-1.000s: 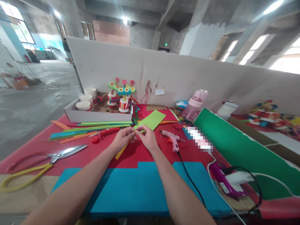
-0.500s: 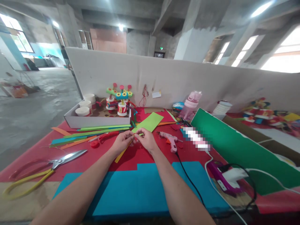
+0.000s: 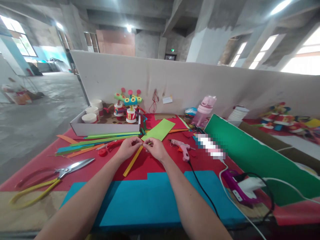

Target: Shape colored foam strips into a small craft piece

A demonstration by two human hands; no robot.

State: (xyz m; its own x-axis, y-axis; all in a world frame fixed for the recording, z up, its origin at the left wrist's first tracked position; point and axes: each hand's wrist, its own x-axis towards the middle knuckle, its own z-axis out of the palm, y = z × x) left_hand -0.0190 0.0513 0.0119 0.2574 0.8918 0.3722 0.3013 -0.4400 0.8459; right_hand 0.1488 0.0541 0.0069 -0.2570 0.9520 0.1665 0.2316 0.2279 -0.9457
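Observation:
A narrow yellow-orange paper strip (image 3: 132, 162) slants down and left from between my two hands. My left hand (image 3: 130, 146) pinches its upper end between thumb and fingers. Fingertips almost meeting the left's, my right hand (image 3: 155, 149) is pinched at the same end of the strip. The exact fold there is hidden by the fingers. Just behind my hands lies a light green paper sheet (image 3: 161, 129) on the red table cover (image 3: 110, 170). To the right of my right hand rests a pink glue gun (image 3: 183, 149) with a black cord.
Large scissors (image 3: 60, 175) lie at left, near coloured paper strips (image 3: 82, 146). A white box (image 3: 105, 129) holds paper cups (image 3: 90, 118) and cup figures (image 3: 130, 113). Blue sheets (image 3: 140, 203) cover the front. At right are a purple power strip (image 3: 240, 190) and a green board (image 3: 250, 160).
Both hands stay close together at the strip's upper end. The strip's free lower part now shows more plainly and looks narrower. The view has shifted slightly.

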